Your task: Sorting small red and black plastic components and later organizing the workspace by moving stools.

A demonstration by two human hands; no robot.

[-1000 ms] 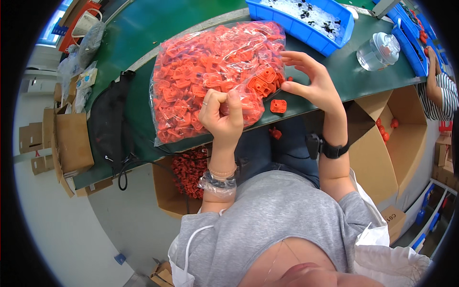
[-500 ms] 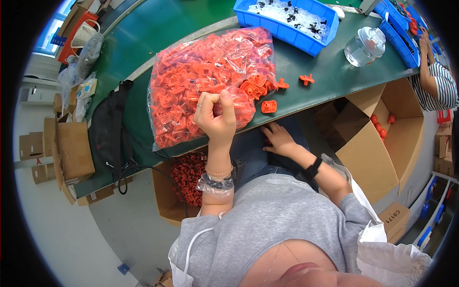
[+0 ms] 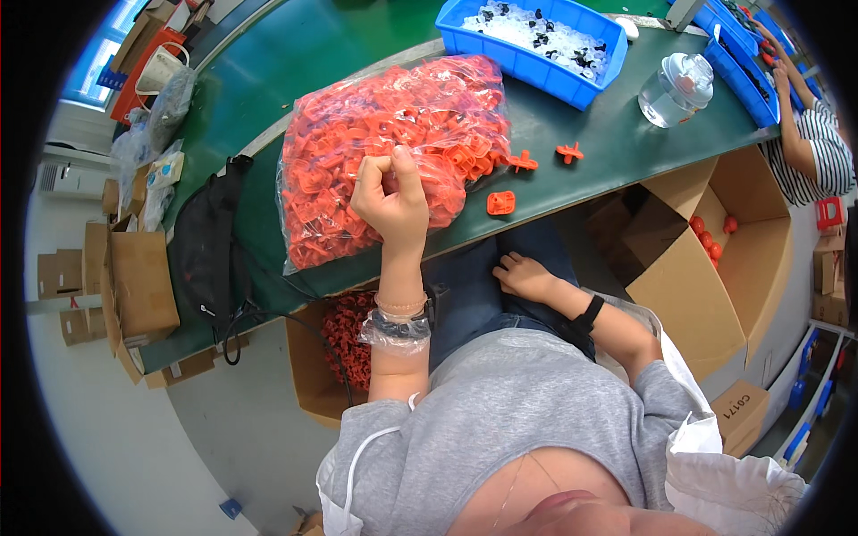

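Observation:
My left hand (image 3: 393, 198) is raised over a large clear plastic bag (image 3: 357, 134) full of orange-red plastic parts. Thumb and fingers are closed in a pinch on the bag's film near its front right side. On the table right of the bag lie three loose orange parts: a flat square one (image 3: 500, 203) near the edge and two cross-shaped ones (image 3: 524, 162) (image 3: 568, 153) behind it. Below the table edge my right hand (image 3: 525, 277) rests on my thigh, its fingers loosely bent and a little apart, holding nothing.
Behind the bag stands a blue bin (image 3: 536, 40) of small clear and black pieces. A clear lidded bottle (image 3: 677, 89) is on the right, a black bag (image 3: 210, 241) on the left. Open cardboard boxes (image 3: 697, 268) flank my legs. A co-worker in stripes (image 3: 809, 143) is far right.
My left hand has moved slightly left and up, and the bag's front right part has shifted with it. My right hand has drawn back from the table edge, its fingers more bent.

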